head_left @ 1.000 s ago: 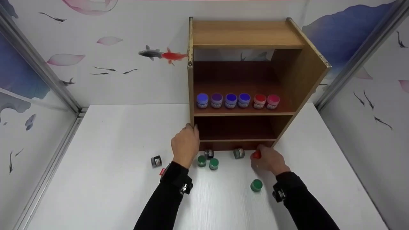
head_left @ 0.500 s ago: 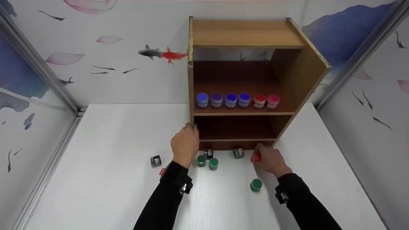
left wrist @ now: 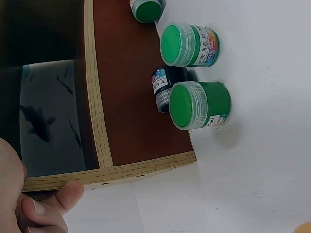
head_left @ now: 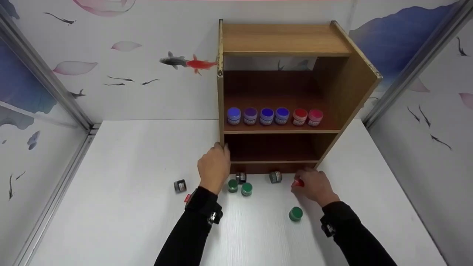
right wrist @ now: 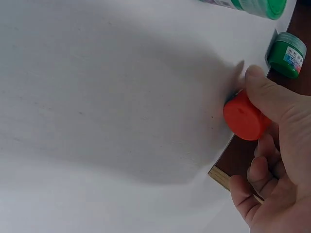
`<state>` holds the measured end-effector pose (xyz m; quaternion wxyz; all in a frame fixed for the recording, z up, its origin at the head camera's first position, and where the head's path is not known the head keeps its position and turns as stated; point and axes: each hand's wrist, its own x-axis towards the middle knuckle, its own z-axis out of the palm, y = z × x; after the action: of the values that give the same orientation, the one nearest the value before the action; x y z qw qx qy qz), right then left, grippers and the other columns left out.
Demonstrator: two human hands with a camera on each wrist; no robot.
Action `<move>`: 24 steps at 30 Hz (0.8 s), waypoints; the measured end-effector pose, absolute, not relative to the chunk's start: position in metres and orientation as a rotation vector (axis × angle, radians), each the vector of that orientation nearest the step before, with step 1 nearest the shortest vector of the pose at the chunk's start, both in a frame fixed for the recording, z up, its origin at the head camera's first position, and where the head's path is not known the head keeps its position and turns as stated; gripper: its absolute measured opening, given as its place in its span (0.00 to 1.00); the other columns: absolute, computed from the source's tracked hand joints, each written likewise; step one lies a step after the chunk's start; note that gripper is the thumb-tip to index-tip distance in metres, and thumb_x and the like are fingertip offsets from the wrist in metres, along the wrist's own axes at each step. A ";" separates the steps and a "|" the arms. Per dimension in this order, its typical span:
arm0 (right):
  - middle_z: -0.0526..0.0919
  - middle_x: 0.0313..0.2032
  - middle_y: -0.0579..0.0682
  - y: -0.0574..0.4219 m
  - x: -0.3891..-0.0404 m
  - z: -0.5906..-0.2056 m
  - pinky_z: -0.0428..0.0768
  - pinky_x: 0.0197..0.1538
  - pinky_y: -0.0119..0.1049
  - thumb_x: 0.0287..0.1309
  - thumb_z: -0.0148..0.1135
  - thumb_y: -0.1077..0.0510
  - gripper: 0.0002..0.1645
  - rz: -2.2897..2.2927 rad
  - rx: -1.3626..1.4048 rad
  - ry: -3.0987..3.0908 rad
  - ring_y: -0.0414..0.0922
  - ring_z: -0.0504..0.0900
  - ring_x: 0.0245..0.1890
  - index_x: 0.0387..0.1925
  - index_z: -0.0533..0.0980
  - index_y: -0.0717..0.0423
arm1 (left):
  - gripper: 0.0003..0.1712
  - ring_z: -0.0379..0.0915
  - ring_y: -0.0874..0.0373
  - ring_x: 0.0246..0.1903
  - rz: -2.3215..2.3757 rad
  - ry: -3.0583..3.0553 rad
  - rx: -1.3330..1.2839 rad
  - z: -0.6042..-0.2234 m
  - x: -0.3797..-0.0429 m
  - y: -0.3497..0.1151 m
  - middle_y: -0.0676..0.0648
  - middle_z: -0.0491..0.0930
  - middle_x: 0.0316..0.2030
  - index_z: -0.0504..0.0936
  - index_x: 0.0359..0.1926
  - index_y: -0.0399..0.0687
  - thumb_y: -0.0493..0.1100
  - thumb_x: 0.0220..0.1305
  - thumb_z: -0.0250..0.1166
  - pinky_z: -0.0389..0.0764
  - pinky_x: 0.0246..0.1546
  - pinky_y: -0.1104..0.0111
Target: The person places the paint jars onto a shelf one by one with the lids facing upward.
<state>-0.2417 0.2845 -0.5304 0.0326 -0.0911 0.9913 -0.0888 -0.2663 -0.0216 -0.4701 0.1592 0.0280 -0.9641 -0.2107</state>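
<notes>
My left hand [head_left: 214, 166] grips the left side panel of a wooden shelf [head_left: 284, 37]; in the left wrist view the fingers [left wrist: 70, 194] curl round its edge. At the shelf's lower right corner, my right hand [head_left: 314, 186] holds a red paint jar [right wrist: 243, 119] between thumb and fingers, with much of the jar hidden by the hand. Two upright green paint jars [left wrist: 204, 104] and a tipped black paint jar [left wrist: 167, 80] sit by the shelf's base, nearest my left hand. Another green paint jar [right wrist: 287, 54] lies on its side against the base, left of my right hand.
On the middle board stands a row of blue, purple, red and pink paint jars [head_left: 266, 116]. One more green jar [head_left: 296, 214] stands on the white table [head_left: 122, 207] before my right hand, and a black jar [head_left: 180, 186] lies left of my left hand.
My right hand has shifted slightly right and toward me, and the red paint jar has moved a little with it. My left hand keeps its hold on the shelf.
</notes>
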 end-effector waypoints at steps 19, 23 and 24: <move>0.85 0.41 0.51 0.304 -0.240 -0.531 0.75 0.52 0.56 0.54 0.71 0.51 0.22 -0.382 -0.311 2.982 0.50 0.82 0.43 0.49 0.76 0.49 | 0.24 0.76 0.53 0.16 -0.581 -2.766 0.087 -0.469 -0.267 -0.022 0.43 0.82 0.22 0.81 0.38 0.39 0.52 0.76 0.47 0.74 0.15 0.62; 0.84 0.36 0.52 0.302 -0.240 -0.525 0.76 0.44 0.50 0.56 0.68 0.45 0.25 -0.378 -0.216 2.959 0.49 0.79 0.36 0.51 0.75 0.52 | 0.24 0.74 0.55 0.15 -0.567 -2.770 0.087 -0.469 -0.267 -0.021 0.44 0.82 0.21 0.81 0.37 0.39 0.52 0.76 0.47 0.71 0.14 0.64; 0.83 0.34 0.52 0.302 -0.240 -0.523 0.76 0.42 0.48 0.58 0.66 0.43 0.26 -0.373 -0.175 2.953 0.48 0.78 0.33 0.51 0.75 0.53 | 0.24 0.73 0.56 0.15 -0.567 -2.774 0.086 -0.470 -0.267 -0.021 0.44 0.81 0.21 0.81 0.37 0.39 0.52 0.76 0.47 0.71 0.14 0.64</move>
<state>-0.2401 0.3020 -0.5228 0.0798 -0.0584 0.9873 -0.1245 -0.2667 -0.0208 -0.4697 0.1537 0.0301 -0.9677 -0.1976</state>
